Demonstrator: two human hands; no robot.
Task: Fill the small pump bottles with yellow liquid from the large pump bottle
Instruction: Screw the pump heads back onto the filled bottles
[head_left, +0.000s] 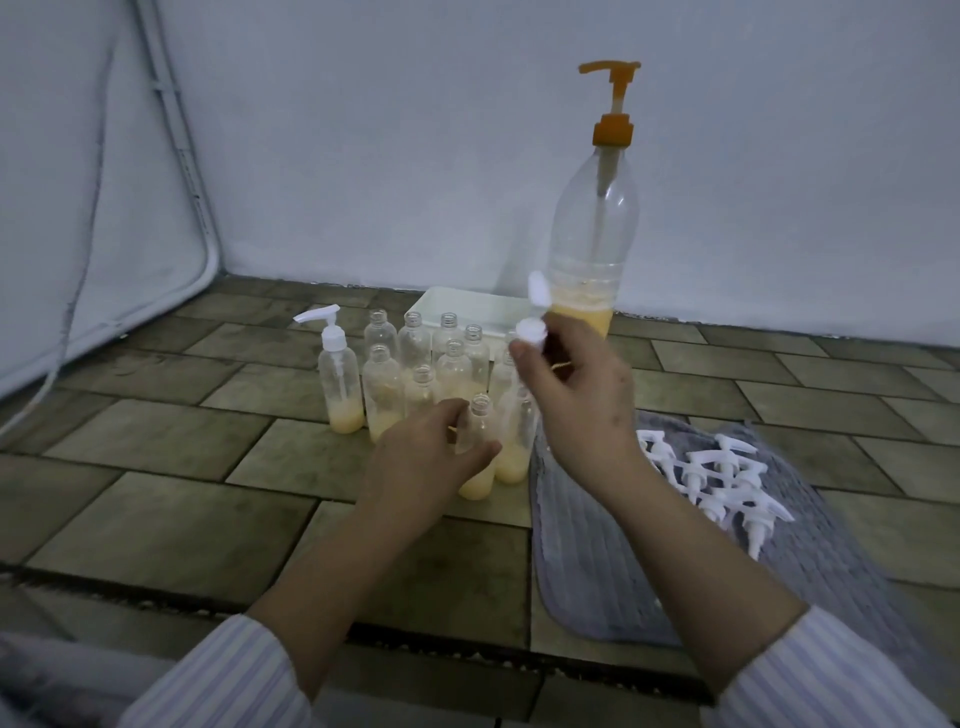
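Observation:
The large clear pump bottle (592, 228) with an orange pump head stands at the back, yellow liquid low in its base. Several small clear bottles (415, 353) cluster on the tiled floor in front of it, some with yellow liquid at the bottom. One small bottle (340, 379) at the left wears a white pump cap. My left hand (421, 462) grips an uncapped small bottle (479, 431) holding yellow liquid. My right hand (576, 400) holds a white pump cap (535, 317) above it, the dip tube hidden behind my fingers.
A grey mat (597, 561) lies at the right with several loose white pump caps (722, 478) on it. A white tray (467, 306) sits behind the bottles against the wall. A pale fabric panel with a tube frame (176, 156) stands at the left.

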